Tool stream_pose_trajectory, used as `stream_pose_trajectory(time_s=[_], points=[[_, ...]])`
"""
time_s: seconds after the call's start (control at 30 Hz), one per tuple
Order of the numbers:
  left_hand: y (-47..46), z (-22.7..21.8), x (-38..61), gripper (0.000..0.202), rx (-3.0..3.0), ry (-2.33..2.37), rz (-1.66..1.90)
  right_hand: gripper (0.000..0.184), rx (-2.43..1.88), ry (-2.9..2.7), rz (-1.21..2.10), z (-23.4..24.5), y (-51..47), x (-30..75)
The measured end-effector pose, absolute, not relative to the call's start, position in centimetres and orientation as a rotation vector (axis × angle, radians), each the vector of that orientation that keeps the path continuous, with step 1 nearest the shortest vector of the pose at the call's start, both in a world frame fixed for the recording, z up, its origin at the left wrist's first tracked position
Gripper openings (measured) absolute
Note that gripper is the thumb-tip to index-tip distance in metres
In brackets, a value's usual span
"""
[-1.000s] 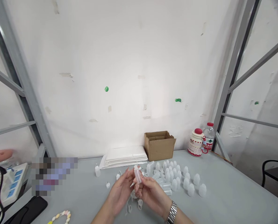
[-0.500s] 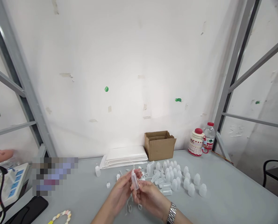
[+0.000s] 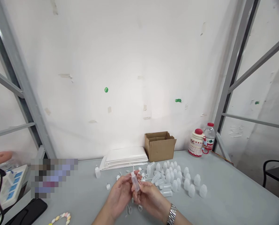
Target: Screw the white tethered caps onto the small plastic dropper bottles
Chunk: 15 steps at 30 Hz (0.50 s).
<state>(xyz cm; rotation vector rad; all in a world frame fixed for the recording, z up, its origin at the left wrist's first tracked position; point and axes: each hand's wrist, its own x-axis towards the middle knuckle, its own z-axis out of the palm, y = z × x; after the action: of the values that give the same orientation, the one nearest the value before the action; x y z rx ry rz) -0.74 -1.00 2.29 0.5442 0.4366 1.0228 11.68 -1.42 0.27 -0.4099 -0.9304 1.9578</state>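
A small translucent plastic bottle is held nearly upright, leaning a little, between my two hands over the middle of the table. My left hand has its fingers closed about the bottle's neck, where a thin white piece sticks up. With its thumb and fingers, my right hand grips the lower part of the bottle; a metal watch is on that wrist. Loose white caps and thin fittings lie behind my hands, partly hidden by them. Small white rings with tails lie below them.
Several frosted egg-shaped pieces stand at the right, beside more small bottles lying down. A cardboard box and stacked white sheets stand by the wall. One capped bottle stands left; a black phone lies nearer.
Both hands stay almost in place around the bottle, with only slight finger movement. The whole view has shifted very slightly.
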Motion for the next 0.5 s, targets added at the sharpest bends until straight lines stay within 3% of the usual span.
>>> stream_pose_trajectory(time_s=[0.5], points=[[-1.36, 2.81, -0.73, 0.022, 0.518, 0.526, 1.032, 0.014, -0.358, -0.856, 1.996, 0.48, -2.03, 11.20]])
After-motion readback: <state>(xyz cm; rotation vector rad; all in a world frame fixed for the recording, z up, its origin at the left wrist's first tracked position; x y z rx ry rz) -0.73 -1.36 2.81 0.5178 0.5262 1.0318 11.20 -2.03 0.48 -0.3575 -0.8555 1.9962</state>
